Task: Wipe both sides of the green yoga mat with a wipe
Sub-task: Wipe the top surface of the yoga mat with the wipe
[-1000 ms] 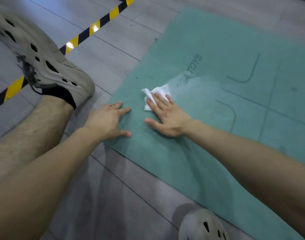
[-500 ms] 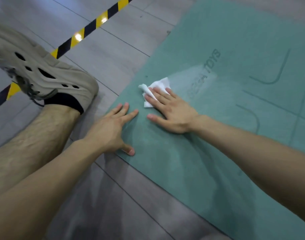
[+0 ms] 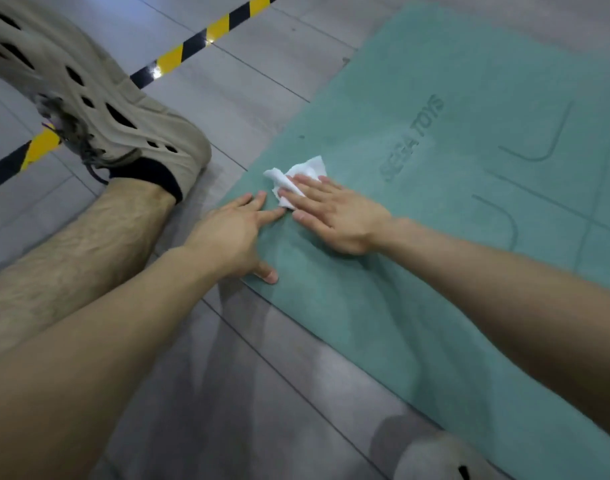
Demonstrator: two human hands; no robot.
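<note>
Green yoga mat (image 3: 383, 323) lies flat on the grey tiled floor (image 3: 262, 393), its near edge running diagonally from the lower right toward the hands. Nearest, the pale toe of a shoe (image 3: 438, 459) shows at the bottom, just beside that edge. Both bare forearms reach forward. The left hand (image 3: 234, 233) lies flat with fingers spread across the mat's left edge, thumb on the green surface. The right hand (image 3: 338, 216), just beside it, is flat too, its straight fingers pressing a crumpled white wipe (image 3: 303, 171) onto the mat close to the left edge. Beyond, embossed lettering (image 3: 412, 138) reading SEGA TOYS runs along the mat. On the left, a bare leg (image 3: 71, 254) ends in a black sock (image 3: 151, 174) and a beige perforated shoe (image 3: 99, 109); farthest, yellow-and-black tape (image 3: 192, 51) crosses the floor.
</note>
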